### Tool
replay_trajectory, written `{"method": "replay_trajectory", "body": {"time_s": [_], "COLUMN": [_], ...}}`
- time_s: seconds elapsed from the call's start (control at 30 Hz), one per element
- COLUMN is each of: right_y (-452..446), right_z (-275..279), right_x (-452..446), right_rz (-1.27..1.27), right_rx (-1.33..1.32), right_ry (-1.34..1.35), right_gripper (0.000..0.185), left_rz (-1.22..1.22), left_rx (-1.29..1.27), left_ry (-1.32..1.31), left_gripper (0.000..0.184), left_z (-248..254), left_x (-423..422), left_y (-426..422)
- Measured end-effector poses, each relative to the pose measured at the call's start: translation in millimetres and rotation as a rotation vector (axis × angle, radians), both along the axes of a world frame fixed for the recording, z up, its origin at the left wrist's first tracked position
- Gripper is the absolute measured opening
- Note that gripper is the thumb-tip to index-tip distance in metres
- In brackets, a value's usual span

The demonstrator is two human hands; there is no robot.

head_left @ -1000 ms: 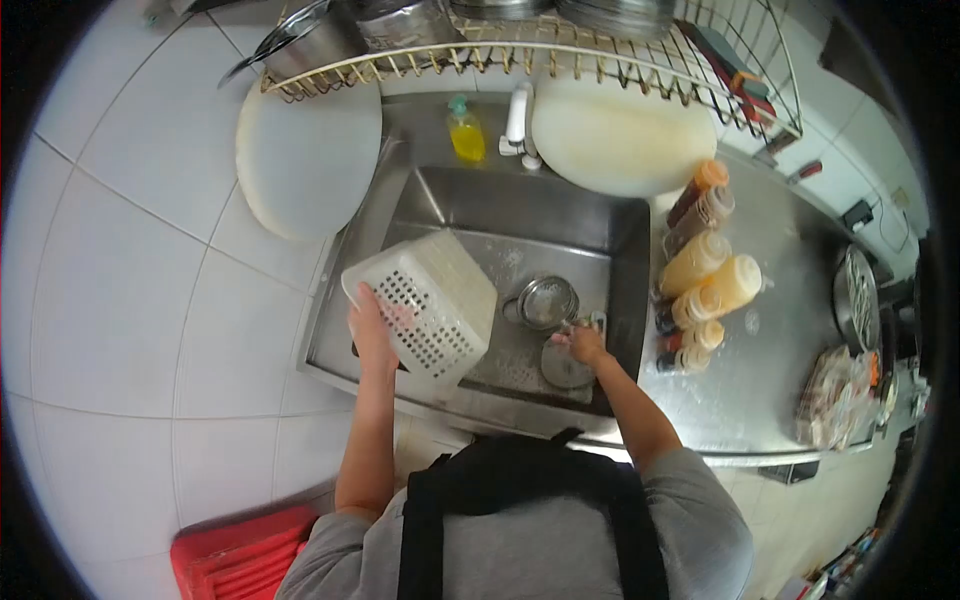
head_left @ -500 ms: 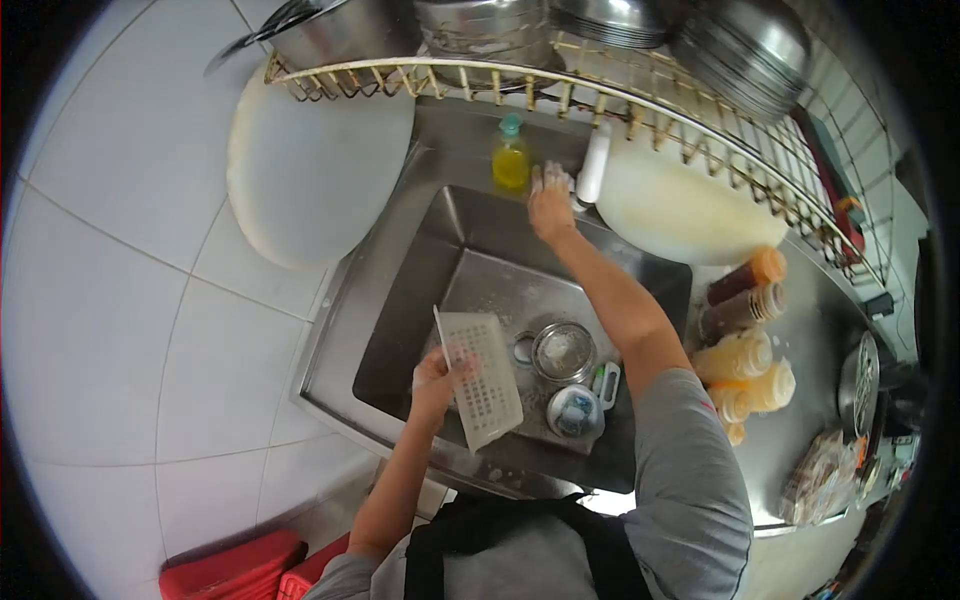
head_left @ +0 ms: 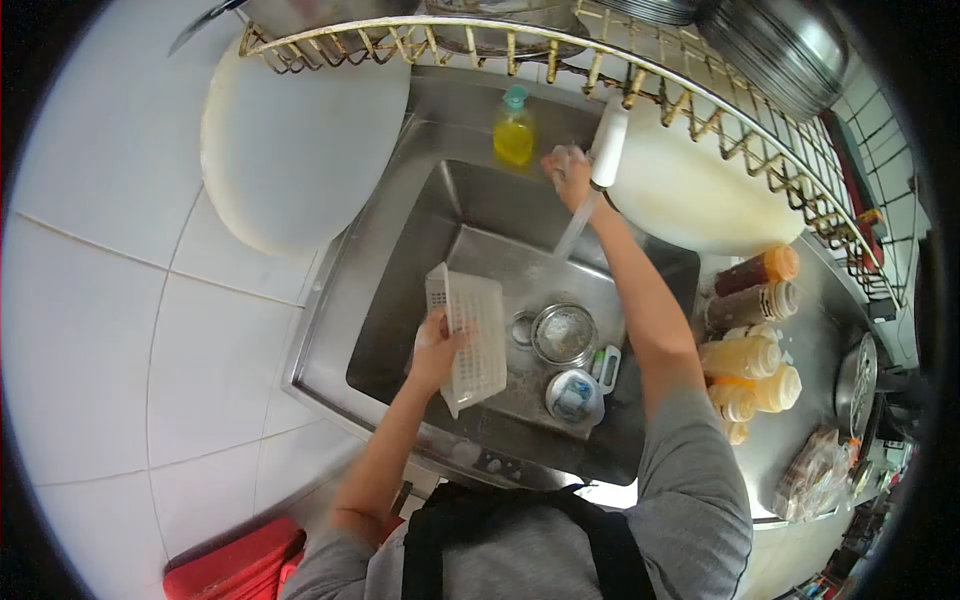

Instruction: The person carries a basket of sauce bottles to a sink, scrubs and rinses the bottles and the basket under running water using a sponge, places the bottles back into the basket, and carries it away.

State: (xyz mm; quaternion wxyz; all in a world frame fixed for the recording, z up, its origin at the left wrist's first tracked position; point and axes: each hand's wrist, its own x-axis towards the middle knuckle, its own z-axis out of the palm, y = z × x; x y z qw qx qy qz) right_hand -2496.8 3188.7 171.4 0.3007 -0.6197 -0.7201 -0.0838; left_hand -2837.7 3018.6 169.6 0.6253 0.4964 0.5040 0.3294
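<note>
My left hand [head_left: 434, 350] is closed on the side of a white perforated plastic basket [head_left: 476, 340], held tilted over the sink [head_left: 395, 300]. Up at the back rim, my right hand [head_left: 570, 175] has suds on it and curled fingers beside the white faucet [head_left: 609, 145]; whatever they grip is hidden. Water streams from the spout past my right wrist. On the sink floor lie a round metal strainer [head_left: 563, 335], a small clear container with a blue scrubber [head_left: 575, 397] and a white-and-green handled item [head_left: 606, 369].
A pump bottle of yellow soap [head_left: 514, 130] stands on the back ledge. A wire rack [head_left: 520, 45] with metal bowls overhangs it. Large white round boards [head_left: 300, 150] lean at left and behind the faucet. Sauce bottles [head_left: 745, 357] crowd the right counter, near a plastic bag [head_left: 812, 475].
Water now runs from the faucet. My right hand has gone from spread fingers to curled ones beside it. The basket has turned and moved slightly up in view.
</note>
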Motion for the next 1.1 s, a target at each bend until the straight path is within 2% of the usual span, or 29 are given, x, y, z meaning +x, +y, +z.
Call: {"method": "replay_trajectory", "body": {"time_s": [0.1, 0.13, 0.2, 0.27, 0.3, 0.33, 0.43, 0.47, 0.57, 0.67, 0.73, 0.83, 0.97, 1.0, 1.07, 1.1], "right_y": [-62, -77, -93, -88, -85, -90, -86, -92, -98, -120, -132, -148, -155, -149, -154, -157], "right_z": [-2, 5, 35, 49, 56, 79, 83, 91, 38, 62, 54, 47, 55, 38, 32, 30], "right_x": [12, 9, -7, -4, -4, -10, -2, -2, 27, 35, 50, 68, 39, 39, 32, 30], "right_rz": [0.366, 0.340, 0.291, 0.405, 0.465, 0.395, 0.253, 0.143, 0.110, 0.024, -0.007, -0.086, -0.047, -0.024, -0.133, -0.184], "right_rx": [-0.733, -0.764, -0.815, -0.836, -0.847, -0.877, -0.664, -0.526, -0.162, -0.502, -0.494, -0.496, -0.404, -0.373, -0.368, -0.366], "right_ry": [0.989, 1.011, 1.050, 1.097, 1.118, 1.090, 0.656, 0.281, -0.090, 0.106, 0.160, 0.174, 0.250, 0.268, 0.270, 0.269], "right_gripper": [0.019, 0.019, 0.019, 0.018, 0.018, 0.016, 0.017, 0.020, 0.029, 0.027, 0.025, 0.024, 0.023, 0.019, 0.018, 0.018], "left_rz": [-0.178, -0.258, -0.342, -0.426, -0.478, -0.527, -0.521, -0.555, -0.673, -0.780, -0.792, -0.846, -0.931, -0.862, -0.718, -0.627], "left_rx": [0.081, 0.120, 0.444, 0.366, 0.444, 0.523, 0.472, 0.481, 0.552, 0.719, 0.837, 0.842, 1.020, 0.863, 0.545, 0.735], "left_ry": [0.108, 0.130, 0.193, 0.196, 0.219, 0.242, 0.285, 0.301, 0.412, 0.627, 0.747, 0.841, 0.780, 0.692, 0.511, 0.486], "left_gripper": [0.032, 0.031, 0.033, 0.032, 0.031, 0.031, 0.027, 0.026, 0.024, 0.029, 0.033, 0.040, 0.037, 0.034, 0.031, 0.032], "left_z": [-6, -17, -44, -24, -16, -11, -2, 1, 27, 60, 74, 75, 69, 71, 75, 64], "left_x": [13, 22, 50, 82, 97, 111, 149, 161, 188, 204, 206, 206, 215, 217, 219, 221], "left_y": [33, 47, 80, 102, 114, 125, 146, 150, 148, 137, 130, 148, 150, 153, 161, 174]}}
